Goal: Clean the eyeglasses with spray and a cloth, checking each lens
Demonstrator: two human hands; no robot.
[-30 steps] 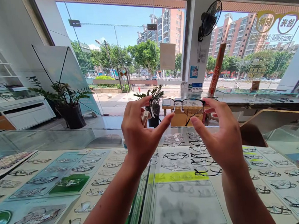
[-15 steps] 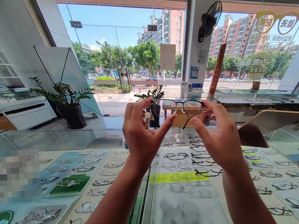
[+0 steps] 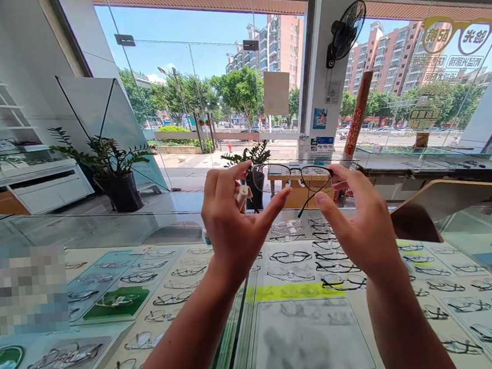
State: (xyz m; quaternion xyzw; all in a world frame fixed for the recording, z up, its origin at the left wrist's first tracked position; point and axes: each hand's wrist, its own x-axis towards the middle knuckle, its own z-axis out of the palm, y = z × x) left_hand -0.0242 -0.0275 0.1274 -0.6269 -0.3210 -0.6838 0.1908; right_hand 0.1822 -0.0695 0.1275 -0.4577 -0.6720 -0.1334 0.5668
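Observation:
A pair of eyeglasses [image 3: 296,169] with thin dark rims is held up above the glass counter, one arm slanting down behind the lenses. My left hand [image 3: 234,219] pinches its left end at the fingertips, thumb stretched out below. Tucked in the curled fingers of that hand is a small whitish rolled piece [image 3: 243,195], perhaps cloth; its kind is unclear. At the right end of the eyeglasses, the fingers of my right hand [image 3: 360,216] grip near the hinge, with the thumb apart below the lens.
Under the glass counter lie several rows of eyeglasses [image 3: 290,256]. A bordered pad [image 3: 312,348] lies in front of me. To the right is a tilted brown board [image 3: 450,207]. Beyond stand potted plants [image 3: 122,190], a wall fan [image 3: 346,31] and large windows.
The eyeglasses have turned slightly, and the tip of their hanging arm has shifted a little left and down. My right hand has moved slightly left; my left hand stays nearly still.

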